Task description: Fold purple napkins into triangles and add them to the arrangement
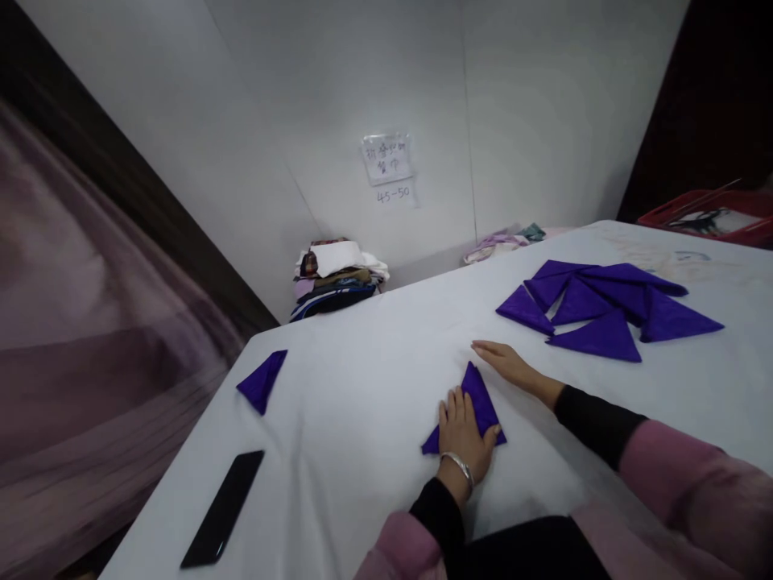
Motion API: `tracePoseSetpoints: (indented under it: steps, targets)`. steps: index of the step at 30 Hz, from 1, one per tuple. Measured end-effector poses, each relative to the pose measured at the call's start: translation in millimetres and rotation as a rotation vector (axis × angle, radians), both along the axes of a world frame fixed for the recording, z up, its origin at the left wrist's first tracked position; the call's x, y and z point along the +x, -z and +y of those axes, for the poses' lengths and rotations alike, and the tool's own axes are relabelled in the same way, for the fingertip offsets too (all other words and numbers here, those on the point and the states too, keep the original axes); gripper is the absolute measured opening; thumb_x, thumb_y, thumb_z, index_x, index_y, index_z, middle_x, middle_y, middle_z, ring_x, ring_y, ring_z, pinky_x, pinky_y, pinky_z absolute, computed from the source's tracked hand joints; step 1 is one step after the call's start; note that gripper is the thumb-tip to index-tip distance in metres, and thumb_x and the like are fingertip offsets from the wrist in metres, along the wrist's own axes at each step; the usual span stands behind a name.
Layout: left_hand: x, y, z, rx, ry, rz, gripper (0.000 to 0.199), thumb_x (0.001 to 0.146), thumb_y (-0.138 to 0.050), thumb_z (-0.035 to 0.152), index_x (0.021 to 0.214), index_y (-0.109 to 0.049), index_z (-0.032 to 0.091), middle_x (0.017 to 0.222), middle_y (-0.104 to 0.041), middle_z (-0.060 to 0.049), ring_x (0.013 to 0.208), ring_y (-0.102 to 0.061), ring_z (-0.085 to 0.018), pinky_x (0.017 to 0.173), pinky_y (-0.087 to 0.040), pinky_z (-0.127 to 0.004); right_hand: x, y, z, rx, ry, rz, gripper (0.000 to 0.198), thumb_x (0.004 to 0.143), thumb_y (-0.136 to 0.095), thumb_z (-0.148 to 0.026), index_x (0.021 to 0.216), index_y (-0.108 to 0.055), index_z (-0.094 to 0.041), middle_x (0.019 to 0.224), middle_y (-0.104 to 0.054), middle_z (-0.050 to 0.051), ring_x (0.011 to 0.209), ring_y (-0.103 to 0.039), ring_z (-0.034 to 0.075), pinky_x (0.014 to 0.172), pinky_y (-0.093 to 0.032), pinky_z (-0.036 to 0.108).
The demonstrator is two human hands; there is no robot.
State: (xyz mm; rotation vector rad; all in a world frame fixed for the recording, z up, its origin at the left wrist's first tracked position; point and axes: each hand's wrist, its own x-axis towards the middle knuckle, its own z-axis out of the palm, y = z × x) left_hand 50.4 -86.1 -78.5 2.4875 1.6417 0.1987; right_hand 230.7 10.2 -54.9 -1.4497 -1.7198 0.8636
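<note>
A purple cloth napkin [481, 407], folded into a triangle, lies on the white-covered table in front of me. My left hand [464, 435] rests flat on it with the fingers stretched out, hiding its middle. A silver bangle circles that wrist. Just beyond the napkin's upper tip, my right hand [506, 364] is held on edge, fingers straight and holding nothing. To the right, several folded purple napkins [595, 338] lie overlapping in a group. One more small purple folded napkin [263, 382] sits alone near the table's left edge.
A black phone [223, 507] lies at the table's front left. Stacked clothes [335, 282] and other fabric [498, 244] are behind the far edge. A red basket [713, 216] stands at the back right. Pinkish fabric [90, 338] hangs at left; a handwritten sign [387, 159] is on the wall.
</note>
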Motion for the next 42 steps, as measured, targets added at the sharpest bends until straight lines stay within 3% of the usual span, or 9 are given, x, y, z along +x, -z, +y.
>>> tracePoseSetpoints:
  steps: [2,4,7,10,16,22,28,35,42]
  targets:
    - [1,1.0,-1,0.000,-0.002,-0.005,0.078,0.086,-0.021,0.062,0.141,-0.023,0.007,0.149,-0.019,-0.015,0.138,-0.011,-0.028,0.112,-0.012,-0.048,6,9,-29,-0.087,0.005,0.106,0.048,0.083,-0.047,-0.048,0.119,-0.057,-0.019,0.115,-0.063,0.009,0.102,-0.058,0.025,0.084,-0.049,0.041]
    - [1,0.7,-2,-0.011,-0.003,-0.018,0.079,0.085,-0.021,0.063,0.141,-0.023,0.007,0.150,-0.017,-0.015,0.138,-0.009,-0.027,0.112,-0.011,-0.047,8,17,-58,-0.159,-0.005,0.150,0.046,0.081,-0.050,-0.044,0.118,-0.057,-0.017,0.103,-0.066,0.009,0.084,-0.063,0.022,0.068,-0.052,0.036]
    - [1,-3.9,-1,-0.071,-0.006,-0.056,0.079,0.085,-0.021,0.062,0.141,-0.022,0.007,0.150,-0.016,-0.015,0.138,-0.009,-0.026,0.112,-0.011,-0.046,3,22,-89,-0.109,-0.027,0.057,0.044,0.080,-0.051,-0.039,0.117,-0.057,-0.017,0.094,-0.066,0.006,0.075,-0.061,0.019,0.067,-0.050,0.033]
    - [1,-12.5,3,-0.144,-0.037,-0.113,0.070,0.088,-0.020,0.056,0.139,-0.027,0.008,0.149,-0.021,-0.014,0.138,-0.014,-0.025,0.112,-0.014,-0.044,-3,18,-98,-0.053,-0.065,-0.027,0.042,0.080,-0.051,-0.038,0.118,-0.056,-0.020,0.090,-0.066,0.004,0.067,-0.059,0.016,0.065,-0.048,0.031]
    - [1,-24.8,7,-0.132,-0.084,-0.187,0.047,0.090,-0.029,0.035,0.130,-0.042,0.014,0.143,-0.036,-0.011,0.132,-0.029,-0.023,0.109,-0.023,-0.041,-1,14,-62,-0.163,0.035,-0.027,0.041,0.080,-0.050,-0.034,0.116,-0.055,-0.014,0.088,-0.066,0.006,0.059,-0.059,0.014,0.056,-0.047,0.028]
    - [0,-18.6,-2,-0.048,-0.057,-0.183,0.045,0.088,-0.034,0.028,0.130,-0.042,0.014,0.142,-0.037,-0.011,0.131,-0.031,-0.022,0.109,-0.025,-0.039,-10,13,-34,-0.276,0.058,-0.004,0.045,0.082,-0.050,-0.031,0.123,-0.048,-0.011,0.077,-0.066,0.004,0.048,-0.055,0.011,0.040,-0.040,0.022]
    - [0,-18.0,-6,-0.053,-0.033,-0.101,0.045,0.089,-0.033,0.030,0.131,-0.041,0.016,0.144,-0.034,-0.009,0.132,-0.028,-0.022,0.109,-0.025,-0.041,-16,12,-31,-0.224,0.055,-0.090,0.047,0.078,-0.055,-0.021,0.124,-0.049,-0.015,0.069,-0.064,-0.001,0.052,-0.055,0.011,0.054,-0.043,0.023]
    - [0,-15.9,-8,-0.027,-0.019,-0.083,0.045,0.090,-0.033,0.031,0.131,-0.041,0.014,0.144,-0.033,-0.010,0.132,-0.028,-0.023,0.109,-0.025,-0.042,-13,15,-27,-0.223,0.023,-0.208,0.054,0.078,-0.053,-0.020,0.130,-0.042,-0.012,0.075,-0.066,0.002,0.054,-0.057,0.013,0.054,-0.042,0.023]
    - [0,-14.1,-8,-0.027,-0.018,-0.103,0.046,0.090,-0.032,0.030,0.132,-0.040,0.014,0.144,-0.033,-0.010,0.132,-0.027,-0.024,0.109,-0.024,-0.043,-13,11,-4,-0.137,0.025,-0.376,0.062,0.077,-0.057,-0.029,0.134,-0.038,-0.012,0.093,-0.067,0.010,0.088,-0.061,0.023,0.073,-0.042,0.030]
